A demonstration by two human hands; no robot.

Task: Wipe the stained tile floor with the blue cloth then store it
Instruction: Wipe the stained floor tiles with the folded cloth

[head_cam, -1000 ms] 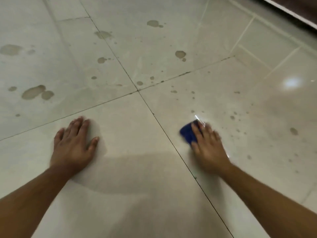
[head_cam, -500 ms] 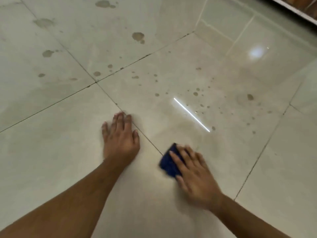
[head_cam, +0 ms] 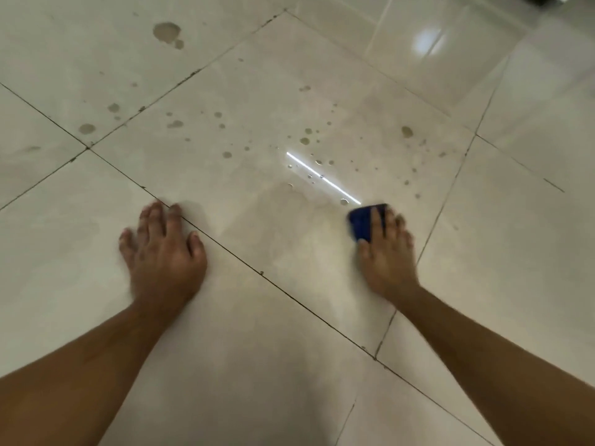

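1. Blue cloth: folded small, flat on the tile floor, under the right hand.
2. Right hand: fingers spread, pressing down on the cloth, not pinching it. A bit blurry.
3. Left hand: flat and empty on the floor, across a dark grout line.
4. Brown spots and one big stain farther off, not wiped yet. Shiny light streak just past the cloth.
5. Probably soft, light and bendy. Likely slides easily on smooth, wet tile, so needs a firm push from on top.
6. For storing later: best to pinch a loose edge or scrunch it all up in one fist.
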